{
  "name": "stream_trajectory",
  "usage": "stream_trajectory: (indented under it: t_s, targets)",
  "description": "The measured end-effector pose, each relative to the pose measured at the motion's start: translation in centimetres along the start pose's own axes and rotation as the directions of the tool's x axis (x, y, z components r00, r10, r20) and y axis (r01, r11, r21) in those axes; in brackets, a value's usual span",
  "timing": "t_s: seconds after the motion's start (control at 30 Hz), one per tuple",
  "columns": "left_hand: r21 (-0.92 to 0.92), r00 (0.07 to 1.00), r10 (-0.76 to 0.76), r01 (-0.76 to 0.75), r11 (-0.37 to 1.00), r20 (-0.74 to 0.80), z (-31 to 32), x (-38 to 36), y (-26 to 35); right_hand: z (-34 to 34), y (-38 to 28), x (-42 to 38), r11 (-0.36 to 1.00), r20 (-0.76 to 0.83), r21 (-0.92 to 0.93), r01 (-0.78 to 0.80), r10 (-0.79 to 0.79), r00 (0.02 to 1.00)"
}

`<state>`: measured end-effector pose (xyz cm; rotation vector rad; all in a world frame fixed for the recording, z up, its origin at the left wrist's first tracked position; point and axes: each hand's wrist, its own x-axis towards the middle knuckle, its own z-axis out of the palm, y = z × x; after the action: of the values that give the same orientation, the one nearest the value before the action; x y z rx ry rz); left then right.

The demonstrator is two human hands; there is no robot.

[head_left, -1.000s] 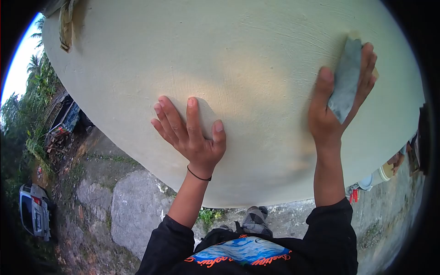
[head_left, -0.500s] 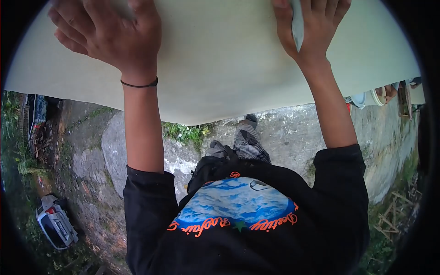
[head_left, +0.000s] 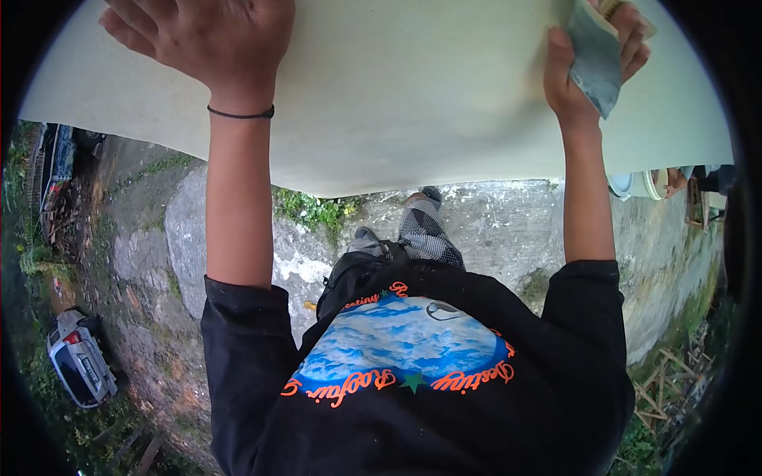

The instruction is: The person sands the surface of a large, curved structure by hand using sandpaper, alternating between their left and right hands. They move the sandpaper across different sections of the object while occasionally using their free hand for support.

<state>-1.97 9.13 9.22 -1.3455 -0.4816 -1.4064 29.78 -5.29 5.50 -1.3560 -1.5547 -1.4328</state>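
Note:
A large pale panel (head_left: 413,95) spreads across the top of the head view, its near edge in front of my body. My left hand (head_left: 214,36) lies on the panel at the upper left, fingers stretched out and partly cut off by the frame; a thin black band circles that wrist. At the upper right, my right hand (head_left: 583,71) is closed around a grey, bent sheet that looks like sandpaper (head_left: 597,67). The sheet stands partly off the panel, thumb on one side and fingers on the other. Whether it touches the panel cannot be made out.
Below the panel is a rough concrete floor (head_left: 492,230) with green weeds (head_left: 313,213). A silver car (head_left: 82,361) stands at the lower left. Pale buckets (head_left: 655,184) are at the right, and scrap wood (head_left: 663,389) lies at the lower right.
My right hand has moved right and turned, showing more of the grey sandpaper. My left hand has shifted slightly upward in view, still on the panel.

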Motion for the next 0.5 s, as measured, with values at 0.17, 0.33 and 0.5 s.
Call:
stream_trajectory:
  t_s: [0.17, 0.33, 0.5]
  targets:
    - [-0.044, 0.972, -0.215, 0.219, 0.975, 0.091, -1.4, 0.0, 2.1, -0.1, 3.9, 10.0, 0.807, -0.064, 0.507, -0.304, 0.386, 0.92]
    - [-0.016, 0.964, -0.242, 0.245, 0.969, 0.111, -1.3, -0.9, 2.0, 1.3, -7.4, 2.7, 0.982, -0.044, 0.168, -0.084, 0.093, 0.995]
    - [-0.035, 0.908, -0.334, 0.354, 0.935, 0.251, -3.6, -3.0, 3.1, 1.5, -7.8, -4.1, 0.973, 0.104, 0.23, 0.018, -0.043, 0.994]
